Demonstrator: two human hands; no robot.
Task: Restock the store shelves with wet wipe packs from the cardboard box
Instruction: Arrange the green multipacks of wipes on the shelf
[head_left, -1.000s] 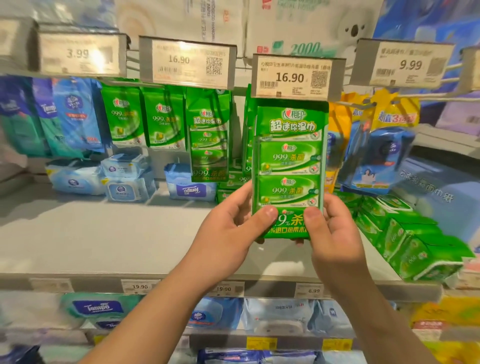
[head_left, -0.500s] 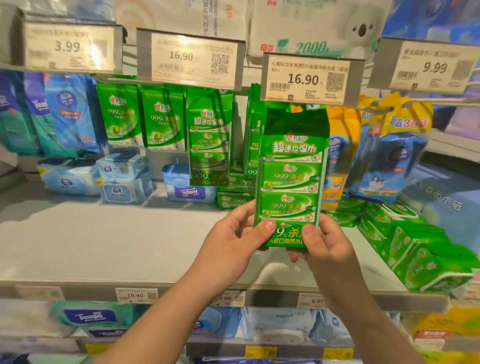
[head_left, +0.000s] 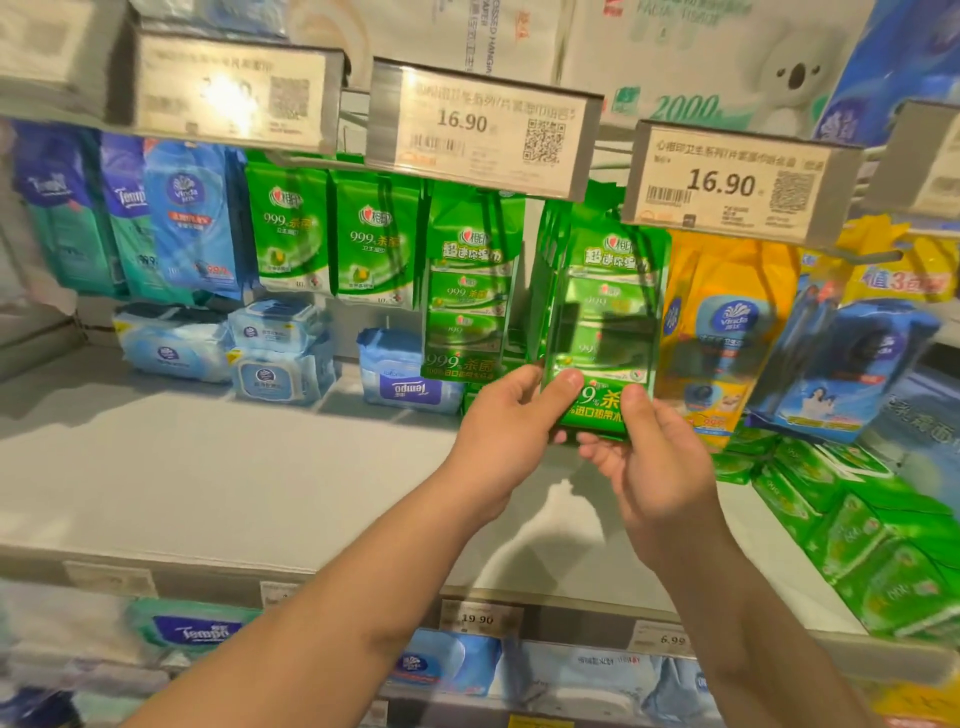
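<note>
A: Where is the tall green plastic multipack of wet wipes (head_left: 605, 322)?

B: Upright, in front of the hanging row, its top edge tucked just under the clear plastic price tag reading 16.90 (head_left: 737, 182). The left hand (head_left: 506, 431) pinches its lower left corner, thumb on the front face and fingers behind. The right hand (head_left: 654, 467) pinches the bottom edge from the right, thumb on the front, fingers curled beneath.

A: How close are its sides to the neighbours?

B: Its left edge stands just beside more green packs seen edge-on, and beyond those hangs a matching green multipack (head_left: 470, 291). Its right edge is just beside a yellow hanging pack (head_left: 722, 332); whether they touch cannot be told.

A: Any open room below?

B: The grey shelf board (head_left: 208, 467) lies bare left of the forearms. Pale blue wipe packs (head_left: 280, 353) sit at its back, and slanted green wipe packs (head_left: 883, 561) crowd its right end, reaching the front lip.
</note>
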